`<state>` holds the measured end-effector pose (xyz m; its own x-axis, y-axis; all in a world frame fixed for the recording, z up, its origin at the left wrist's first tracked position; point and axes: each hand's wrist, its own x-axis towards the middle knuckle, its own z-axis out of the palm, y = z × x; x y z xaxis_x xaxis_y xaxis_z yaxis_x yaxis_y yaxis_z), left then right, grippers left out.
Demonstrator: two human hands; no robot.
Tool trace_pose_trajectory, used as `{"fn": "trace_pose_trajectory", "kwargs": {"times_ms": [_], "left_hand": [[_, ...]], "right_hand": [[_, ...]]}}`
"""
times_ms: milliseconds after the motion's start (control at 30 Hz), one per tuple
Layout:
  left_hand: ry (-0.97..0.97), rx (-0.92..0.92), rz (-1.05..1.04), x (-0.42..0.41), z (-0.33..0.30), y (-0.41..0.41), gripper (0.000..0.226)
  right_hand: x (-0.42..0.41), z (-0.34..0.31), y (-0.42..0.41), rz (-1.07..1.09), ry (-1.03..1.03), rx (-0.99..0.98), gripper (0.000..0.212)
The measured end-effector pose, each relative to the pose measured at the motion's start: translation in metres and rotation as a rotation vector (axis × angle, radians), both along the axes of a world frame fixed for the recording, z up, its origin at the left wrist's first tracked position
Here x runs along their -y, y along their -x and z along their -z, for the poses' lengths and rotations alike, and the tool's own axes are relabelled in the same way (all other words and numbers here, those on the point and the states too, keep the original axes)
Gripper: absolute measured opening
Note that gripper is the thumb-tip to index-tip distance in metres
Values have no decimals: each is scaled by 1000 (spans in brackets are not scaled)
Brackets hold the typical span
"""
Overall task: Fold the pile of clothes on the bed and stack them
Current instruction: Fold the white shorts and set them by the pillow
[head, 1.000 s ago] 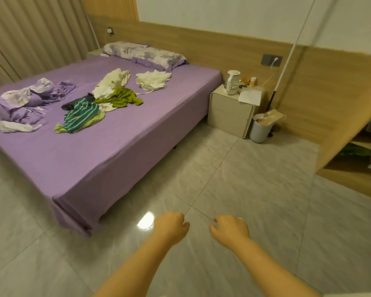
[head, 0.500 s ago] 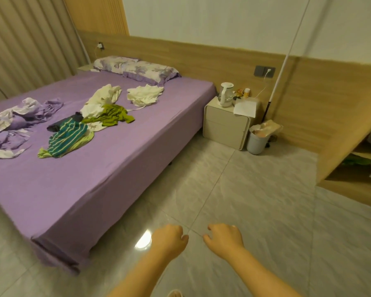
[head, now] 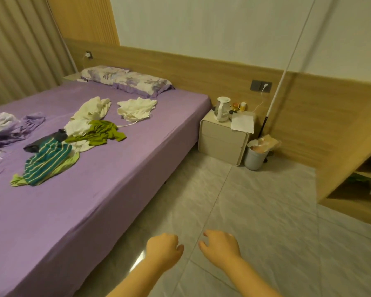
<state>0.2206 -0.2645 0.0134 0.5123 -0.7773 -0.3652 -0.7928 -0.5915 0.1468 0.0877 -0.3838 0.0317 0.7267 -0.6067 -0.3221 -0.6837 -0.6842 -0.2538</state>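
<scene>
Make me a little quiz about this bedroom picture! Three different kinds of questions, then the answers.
1. True or false: the left hand holds a shirt.
2. What stands on the nightstand? A) kettle B) lamp C) clock
3. Fill in: the striped shirt lies on the ____.

Key:
1. False; both it and the right hand hold nothing.
2. A
3. bed

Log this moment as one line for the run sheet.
stage: approach, nothing folded | left hand: empty, over floor | right hand: empty, over floor | clothes pile: loose on bed | stack: none
</scene>
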Motion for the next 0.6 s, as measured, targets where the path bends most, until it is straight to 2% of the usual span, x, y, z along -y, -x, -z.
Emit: {"fn": "trace_pose_trajectory", "kwargs": {"times_ms": [233, 600], "left_hand": [[-67, -39, -23, 79, 12, -24, 41], [-103, -82, -213, 218, 8, -39, 39]], "right_hand": [[83, 11, -35, -25, -37, -20, 44], [246, 15, -72, -113, -71, -43, 36]]}}
